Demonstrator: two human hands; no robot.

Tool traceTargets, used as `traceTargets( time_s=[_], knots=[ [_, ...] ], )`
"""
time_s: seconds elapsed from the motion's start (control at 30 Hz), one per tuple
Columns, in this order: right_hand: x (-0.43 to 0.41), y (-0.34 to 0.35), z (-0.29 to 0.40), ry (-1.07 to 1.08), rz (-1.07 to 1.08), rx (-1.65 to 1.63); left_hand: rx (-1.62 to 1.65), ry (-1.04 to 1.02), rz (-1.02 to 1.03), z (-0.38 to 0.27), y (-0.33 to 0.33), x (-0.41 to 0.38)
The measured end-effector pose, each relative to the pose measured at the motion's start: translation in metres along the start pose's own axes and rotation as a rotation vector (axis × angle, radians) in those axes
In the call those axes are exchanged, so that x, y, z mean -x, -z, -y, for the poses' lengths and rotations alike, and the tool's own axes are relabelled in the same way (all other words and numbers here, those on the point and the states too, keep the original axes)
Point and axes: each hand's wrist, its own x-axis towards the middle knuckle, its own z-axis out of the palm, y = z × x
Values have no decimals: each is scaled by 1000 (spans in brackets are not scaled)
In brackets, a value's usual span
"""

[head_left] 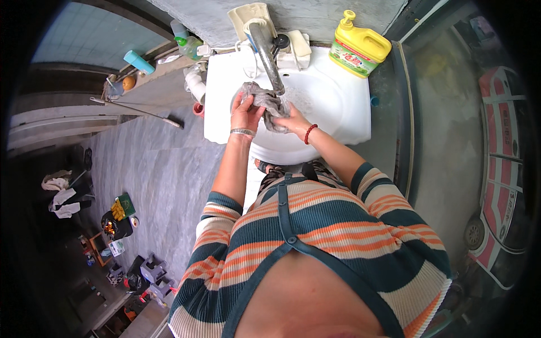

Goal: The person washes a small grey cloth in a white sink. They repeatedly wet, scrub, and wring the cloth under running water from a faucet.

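Observation:
A wet grey-brown cloth (270, 104), bunched and twisted, is held by both hands over the left part of a white ceramic washbasin (334, 110). My left hand (246, 113), with a silver bracelet at the wrist, grips its left part, fingers curled around the folds. On the cloth's lower right part is my right hand (296, 122), with a red bead bracelet on the wrist. The metal faucet (268, 59) reaches over the basin, its spout end just above the cloth. Water appears to run down near the right fingers. Small bubbles or drops show in the bowl.
A yellow pump jug of detergent (359, 48) stands on the basin's back right corner. Soap (299, 43) lies behind the faucet, near a white cord. A green-topped bottle (189, 46) and a turquoise cylinder (138, 62) are on the ledge at left. A long-handled tool (139, 113) leans there.

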Motion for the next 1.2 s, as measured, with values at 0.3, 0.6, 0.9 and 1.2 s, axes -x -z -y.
traceTargets(
  time_s=[0.3,0.6,0.9,1.2],
  knots=[
    [24,28,47,-542,-11,-727,-258,206,-175,46,55,5],
    [59,-6,82,-451,300,-601,398,547,67,100,52,6],
    [60,-9,53,395,-1,673,538,455,-26,101,28,-22],
    [-36,19,15,0,-114,637,380,413,-97,118,17,-22]
  ],
)
